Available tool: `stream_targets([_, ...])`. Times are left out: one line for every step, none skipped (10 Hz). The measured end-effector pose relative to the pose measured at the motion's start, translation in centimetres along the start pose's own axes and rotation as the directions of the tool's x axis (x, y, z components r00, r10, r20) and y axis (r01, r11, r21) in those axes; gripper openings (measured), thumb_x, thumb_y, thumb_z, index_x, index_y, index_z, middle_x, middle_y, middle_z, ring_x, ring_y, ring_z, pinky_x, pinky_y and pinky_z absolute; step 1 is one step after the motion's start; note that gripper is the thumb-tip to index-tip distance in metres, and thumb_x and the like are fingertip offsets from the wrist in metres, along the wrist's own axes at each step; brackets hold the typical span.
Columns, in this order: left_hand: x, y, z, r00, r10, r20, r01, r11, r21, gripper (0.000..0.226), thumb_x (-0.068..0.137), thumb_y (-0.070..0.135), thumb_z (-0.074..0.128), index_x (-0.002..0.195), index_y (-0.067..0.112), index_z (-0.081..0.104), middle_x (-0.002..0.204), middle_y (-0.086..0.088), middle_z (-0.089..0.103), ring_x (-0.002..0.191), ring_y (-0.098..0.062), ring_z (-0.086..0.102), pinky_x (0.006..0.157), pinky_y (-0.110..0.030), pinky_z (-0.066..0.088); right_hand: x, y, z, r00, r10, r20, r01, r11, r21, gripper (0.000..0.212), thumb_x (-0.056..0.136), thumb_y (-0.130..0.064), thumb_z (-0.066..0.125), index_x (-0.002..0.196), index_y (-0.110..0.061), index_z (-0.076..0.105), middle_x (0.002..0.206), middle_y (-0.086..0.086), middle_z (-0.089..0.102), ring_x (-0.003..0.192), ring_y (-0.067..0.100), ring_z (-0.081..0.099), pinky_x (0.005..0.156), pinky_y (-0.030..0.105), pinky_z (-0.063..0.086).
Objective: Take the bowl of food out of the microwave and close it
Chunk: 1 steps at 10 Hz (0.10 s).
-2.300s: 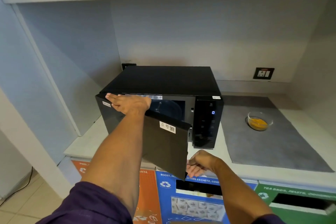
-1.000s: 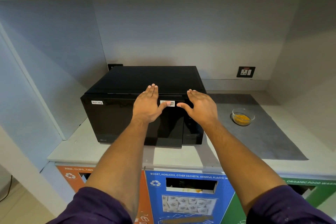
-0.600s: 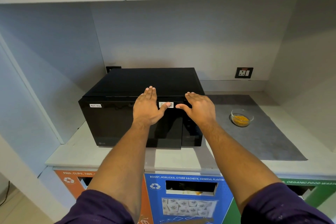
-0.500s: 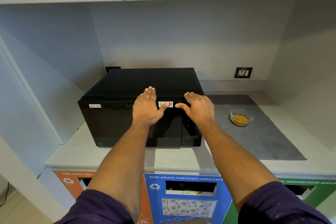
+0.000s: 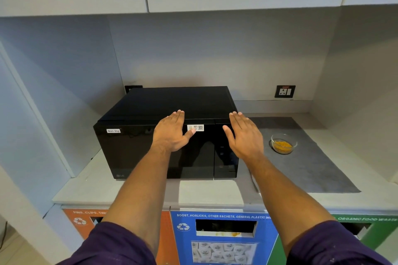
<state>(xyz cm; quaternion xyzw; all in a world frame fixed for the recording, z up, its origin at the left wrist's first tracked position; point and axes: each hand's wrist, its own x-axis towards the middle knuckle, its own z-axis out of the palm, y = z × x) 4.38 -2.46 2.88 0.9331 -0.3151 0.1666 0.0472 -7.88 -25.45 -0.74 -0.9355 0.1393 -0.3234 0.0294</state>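
The black microwave (image 5: 137, 153) stands on the counter with its door shut. My left hand (image 5: 172, 133) lies flat against the upper part of the door, fingers straight and empty. My right hand (image 5: 245, 135) hovers flat in front of the control panel at the microwave's right edge, holding nothing. A small glass bowl of yellow food (image 5: 283, 143) sits on the grey mat (image 5: 312, 168), to the right of the microwave and apart from both hands.
The pale counter (image 5: 204, 191) ends in a front edge above orange, blue and green recycling bins (image 5: 224, 236). A wall socket (image 5: 284, 91) is at the back right. Walls close in both sides and cabinets hang overhead.
The microwave door, half open 2.3 s ago, has swung shut. My right hand has shifted a little to the right, off the door's edge. The bowl has stayed on the mat.
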Motion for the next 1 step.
stream_targets([-0.15,-0.25,-1.05,0.998,-0.009,-0.055,0.009,1.000,0.001,0.092,0.100,0.071,0.033,0.166,0.011,0.013,0.173,-0.009,0.018,0.157,-0.028,0.025,0.126,-0.043,0.023,0.13,1.10,-0.62,0.999,0.006,-0.036,-0.009,0.998,-0.069,0.074,0.103,-0.060,0.017,0.160,-0.015,0.027,0.167,0.005,0.029,0.156,0.021,0.023,0.126,0.041,0.022])
